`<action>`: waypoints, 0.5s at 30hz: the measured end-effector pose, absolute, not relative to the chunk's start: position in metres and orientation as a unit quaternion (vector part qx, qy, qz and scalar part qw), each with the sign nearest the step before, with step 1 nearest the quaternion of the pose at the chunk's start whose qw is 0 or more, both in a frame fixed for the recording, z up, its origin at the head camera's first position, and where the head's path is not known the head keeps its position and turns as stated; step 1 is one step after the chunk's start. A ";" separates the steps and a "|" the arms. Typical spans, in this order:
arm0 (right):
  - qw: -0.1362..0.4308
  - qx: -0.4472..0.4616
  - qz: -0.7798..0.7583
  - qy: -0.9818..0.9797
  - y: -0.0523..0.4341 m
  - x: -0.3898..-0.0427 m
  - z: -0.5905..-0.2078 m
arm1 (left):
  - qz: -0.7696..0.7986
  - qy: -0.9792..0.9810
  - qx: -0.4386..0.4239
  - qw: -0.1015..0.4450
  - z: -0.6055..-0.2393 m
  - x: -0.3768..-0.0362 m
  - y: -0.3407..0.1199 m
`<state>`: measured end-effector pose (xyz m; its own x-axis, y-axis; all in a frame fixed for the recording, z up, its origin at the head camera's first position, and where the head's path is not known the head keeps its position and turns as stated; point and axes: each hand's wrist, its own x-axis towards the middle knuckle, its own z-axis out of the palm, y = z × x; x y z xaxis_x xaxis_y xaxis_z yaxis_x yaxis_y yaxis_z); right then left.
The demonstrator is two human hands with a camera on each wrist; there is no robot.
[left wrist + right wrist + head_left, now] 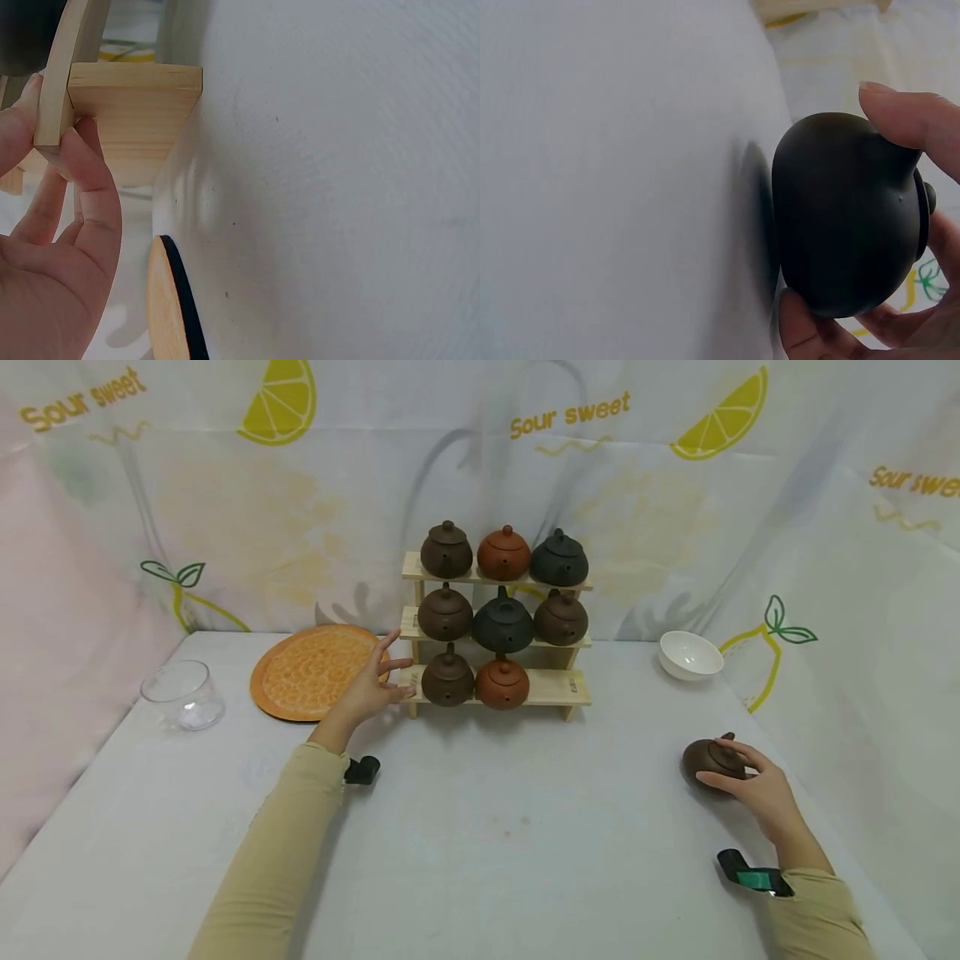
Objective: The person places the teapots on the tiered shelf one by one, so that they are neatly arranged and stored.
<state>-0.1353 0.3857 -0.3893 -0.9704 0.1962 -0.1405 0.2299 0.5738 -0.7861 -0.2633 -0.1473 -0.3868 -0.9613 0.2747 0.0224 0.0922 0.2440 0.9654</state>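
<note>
Right hand (761,785) curled around a dark brown teapot (711,760) on the white worktop (510,843) near right, left hand (369,687) fingers spread touching the wooden rack's (558,689) left end, eight teapots shelved, orange plate (311,671) beyond

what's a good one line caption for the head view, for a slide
Right hand grips a brown teapot on the table while the left hand steadies a wooden rack of eight teapots.

Both arms wear long tan sleeves. The left sleeve (277,852) has a small black camera (362,769) at the wrist. The right sleeve (817,914) has a black and green camera (753,875).
</note>
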 end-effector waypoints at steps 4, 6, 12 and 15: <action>0.011 0.105 -0.452 0.886 0.373 -0.141 -0.387 | 0.605 0.784 0.117 0.074 -0.387 -0.263 -0.146; 0.010 0.096 -0.457 0.884 0.366 -0.144 -0.386 | 0.605 0.784 0.118 0.073 -0.387 -0.263 -0.146; 0.016 0.076 -0.468 0.880 0.347 -0.153 -0.379 | 0.603 0.786 0.117 0.069 -0.388 -0.264 -0.147; 0.019 0.065 -0.476 0.877 0.337 -0.157 -0.375 | 0.603 0.785 0.120 0.070 -0.389 -0.264 -0.148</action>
<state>-0.1573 0.3367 -0.3754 -0.9909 0.0958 -0.0941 0.1311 0.5382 -0.8326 -0.2645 -0.1476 -0.3886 -0.9614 0.2728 0.0348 0.1039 0.2431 0.9644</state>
